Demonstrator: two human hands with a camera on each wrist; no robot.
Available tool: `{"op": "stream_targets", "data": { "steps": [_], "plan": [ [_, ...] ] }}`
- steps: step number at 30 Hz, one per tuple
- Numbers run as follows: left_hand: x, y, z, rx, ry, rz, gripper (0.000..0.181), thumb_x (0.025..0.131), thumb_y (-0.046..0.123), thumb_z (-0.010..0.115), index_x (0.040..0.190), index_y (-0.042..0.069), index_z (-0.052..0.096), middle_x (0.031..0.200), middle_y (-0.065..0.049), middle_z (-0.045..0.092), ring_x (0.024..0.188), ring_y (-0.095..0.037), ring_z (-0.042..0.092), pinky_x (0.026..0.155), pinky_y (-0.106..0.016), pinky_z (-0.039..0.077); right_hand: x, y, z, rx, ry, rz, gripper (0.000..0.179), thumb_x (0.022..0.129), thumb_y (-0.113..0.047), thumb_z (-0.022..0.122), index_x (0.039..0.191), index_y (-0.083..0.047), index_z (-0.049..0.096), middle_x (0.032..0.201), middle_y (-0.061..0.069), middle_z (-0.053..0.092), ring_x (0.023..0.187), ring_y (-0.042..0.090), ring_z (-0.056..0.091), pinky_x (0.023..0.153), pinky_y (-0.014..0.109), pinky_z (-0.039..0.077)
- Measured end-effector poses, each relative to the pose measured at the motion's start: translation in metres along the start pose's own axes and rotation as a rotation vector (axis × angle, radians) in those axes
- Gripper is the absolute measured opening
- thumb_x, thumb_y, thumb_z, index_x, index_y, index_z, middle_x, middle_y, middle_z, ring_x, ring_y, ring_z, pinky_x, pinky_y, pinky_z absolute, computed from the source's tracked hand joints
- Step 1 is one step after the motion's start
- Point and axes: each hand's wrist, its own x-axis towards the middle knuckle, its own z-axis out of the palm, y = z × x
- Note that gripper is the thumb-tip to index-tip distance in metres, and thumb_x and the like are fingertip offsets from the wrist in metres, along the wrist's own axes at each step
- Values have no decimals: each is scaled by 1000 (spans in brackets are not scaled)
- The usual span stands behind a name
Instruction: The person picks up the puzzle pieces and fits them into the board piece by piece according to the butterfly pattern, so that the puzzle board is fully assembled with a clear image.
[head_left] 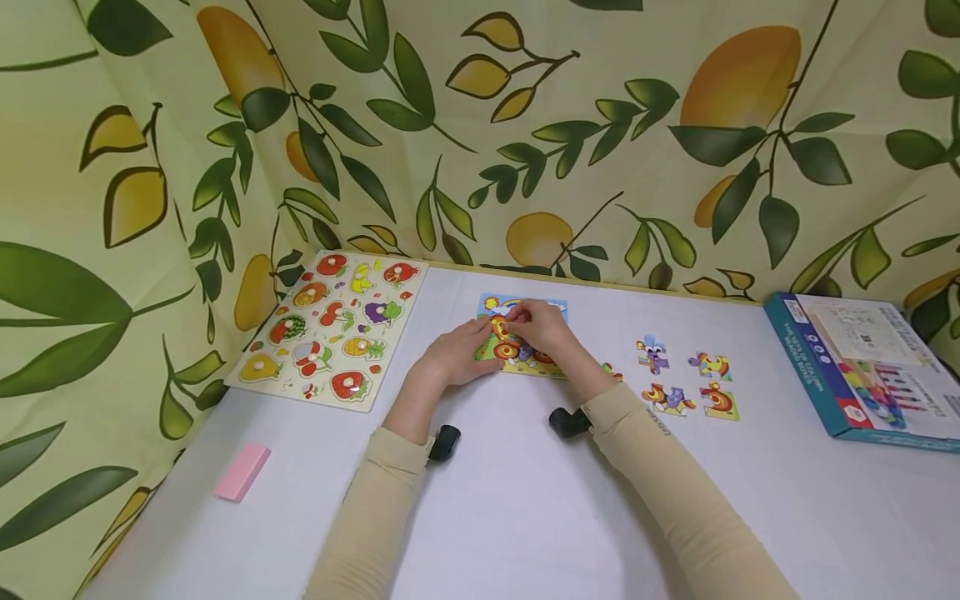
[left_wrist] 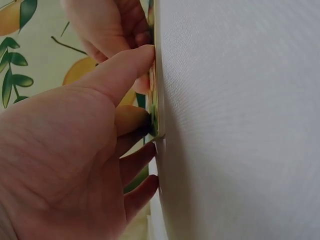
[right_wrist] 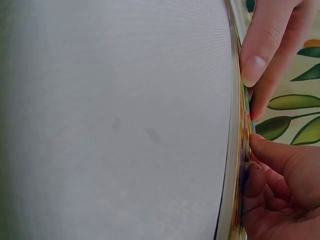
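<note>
A colourful jigsaw board (head_left: 517, 367) lies flat on the white table, partly covered by both hands. My left hand (head_left: 456, 354) rests along its left edge; in the left wrist view the thumb (left_wrist: 132, 65) touches the board with the other fingers spread around its corner. Over the board's upper middle, my right hand (head_left: 546, 327) has thumb and fingertips drawn together at a puzzle piece (head_left: 500, 326), whose outline is mostly hidden. Several loose puzzle pieces (head_left: 669, 399) lie to the right, one partly behind the right forearm.
At the left back lies a wooden fruit peg board (head_left: 390, 333). A pink block (head_left: 243, 472) sits at the front left. A boxed set (head_left: 817, 367) stands at the far right. Leaf-patterned cloth (head_left: 480, 167) hangs behind the table.
</note>
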Motion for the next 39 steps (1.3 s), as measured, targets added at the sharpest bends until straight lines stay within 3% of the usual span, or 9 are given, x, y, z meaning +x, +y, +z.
{"op": "stream_targets", "data": {
  "steps": [12,20,27,30,33,36,39],
  "plan": [
    [1,2,-1,25,-16,2,75,97,50,53,155,12,24,162,-4,17,148,-24,15,117,-45,21,-5,4,-3,-10,-40,-50,19,96,-19,64,110,-7,64,89,5,55,81,19,50,69,27,40],
    [1,3,0,45,-21,4,75,97,50,52,156,12,23,162,-4,17,148,-24,16,116,-47,23,-17,11,-7,-216,-63,-347,36,96,-14,61,130,-4,63,95,11,58,83,22,49,68,32,40],
    [0,5,-1,59,-29,3,74,98,50,51,156,13,22,162,-4,15,148,-24,13,116,-46,21,-24,5,-8,-370,-57,-459,37,97,-13,59,133,-2,58,100,15,55,88,26,48,75,36,40],
    [0,5,-2,72,-34,12,71,99,49,49,156,15,23,163,-3,13,148,-25,12,116,-46,21,-26,6,-11,-338,-102,-438,40,98,-15,57,136,-2,56,107,17,54,92,28,49,78,39,42],
    [-1,5,-2,70,-36,14,69,99,49,49,156,17,25,163,-3,13,148,-25,11,116,-48,20,-29,12,-19,-245,-122,-365,41,99,-19,56,136,-2,56,118,19,55,101,29,52,85,43,45],
    [-1,6,-2,47,-32,5,69,98,49,50,155,17,27,163,-3,14,148,-26,12,117,-47,19,-38,23,-38,-155,-61,-251,39,98,-22,58,133,-4,60,122,17,58,104,30,54,87,45,46],
    [-1,6,-1,21,-25,-9,69,97,49,52,155,18,28,163,-3,15,148,-26,13,117,-48,19,-50,41,-67,-139,-1,-108,40,98,-26,59,133,-6,60,125,16,59,104,30,53,81,42,47]
  ]
}}
